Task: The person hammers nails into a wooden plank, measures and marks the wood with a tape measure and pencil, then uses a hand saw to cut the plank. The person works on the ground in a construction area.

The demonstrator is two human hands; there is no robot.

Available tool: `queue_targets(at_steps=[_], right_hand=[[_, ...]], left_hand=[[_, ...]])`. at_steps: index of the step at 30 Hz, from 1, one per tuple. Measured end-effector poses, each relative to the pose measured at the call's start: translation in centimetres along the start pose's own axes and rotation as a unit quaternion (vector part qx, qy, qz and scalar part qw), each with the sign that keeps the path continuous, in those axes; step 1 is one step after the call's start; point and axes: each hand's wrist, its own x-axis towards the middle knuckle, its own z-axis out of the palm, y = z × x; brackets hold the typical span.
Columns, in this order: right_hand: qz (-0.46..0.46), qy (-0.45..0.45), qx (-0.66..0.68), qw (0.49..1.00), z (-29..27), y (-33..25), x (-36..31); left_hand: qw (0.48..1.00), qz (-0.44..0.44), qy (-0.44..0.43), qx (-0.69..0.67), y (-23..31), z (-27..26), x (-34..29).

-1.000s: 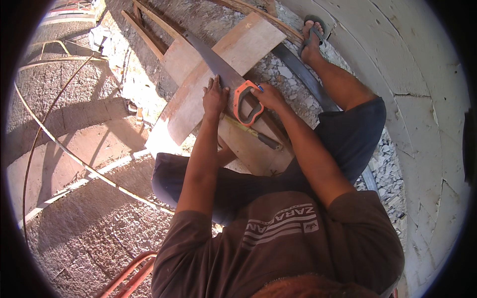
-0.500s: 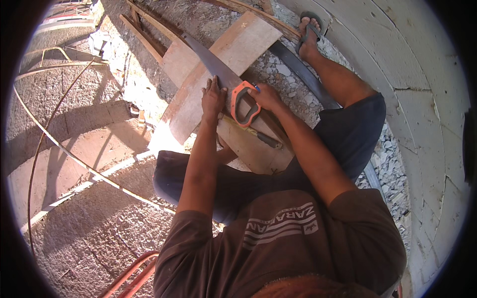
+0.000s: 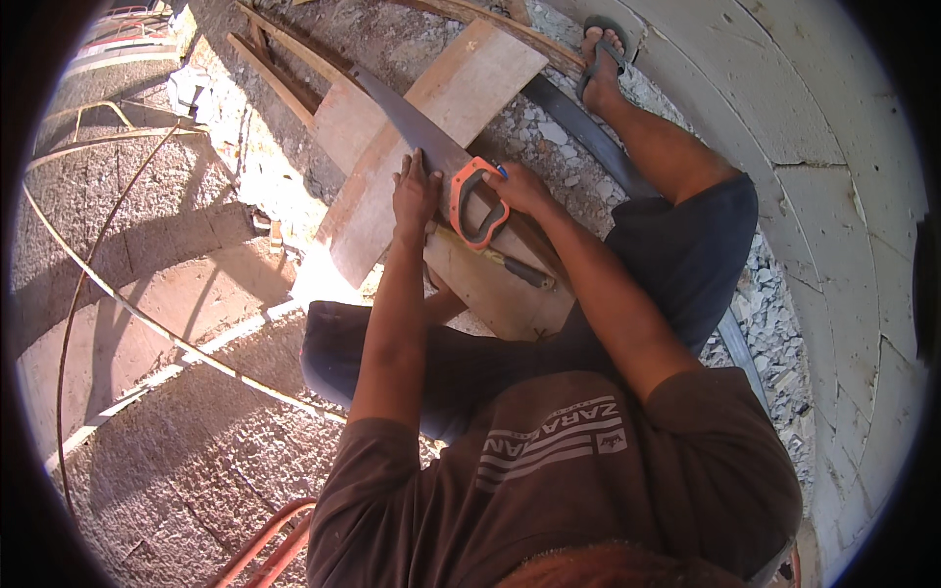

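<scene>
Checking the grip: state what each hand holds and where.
Right hand grips the handsaw by its orange handle; left hand presses flat on the wooden board, holding nothing.

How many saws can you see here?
1. The handsaw lies across the plywood board, its orange handle in the right hand; the left hand presses beside the blade. Others may be hidden.

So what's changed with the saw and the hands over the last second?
Little has changed. The saw sits at about the same spot across the board, with no clear stroke visible. The right hand keeps its grip on the orange handle, and the left hand still presses the board.
</scene>
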Motion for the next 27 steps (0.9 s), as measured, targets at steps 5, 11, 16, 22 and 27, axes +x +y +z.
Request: queue_targets(at_steps=[5, 11, 16, 22, 27], right_hand=[[0.011, -0.014, 0.003, 1.0, -0.1, 0.2, 0.4], [0.007, -0.002, -0.002, 1.0, 0.4, 0.8, 0.6], [-0.013, 0.026, -0.002, 1.0, 0.4, 0.8, 0.3], [0.004, 0.002, 0.016, 1.0, -0.3, 0.6, 0.5], [-0.011, 0.015, -0.003, 1.0, -0.5, 0.6, 0.8]], left_hand=[[1.0, 0.002, 0.001, -0.006, 0.5, -0.3, -0.2], [1.0, 0.017, 0.011, 0.0, 0.8, -0.5, -0.4], [1.0, -0.003, 0.006, -0.015, 0.7, -0.5, -0.3], [0.999, -0.038, -0.012, 0.01, 1.5, -0.5, -0.5], [0.999, -0.038, -0.013, 0.014, 1.5, -0.6, -0.3]])
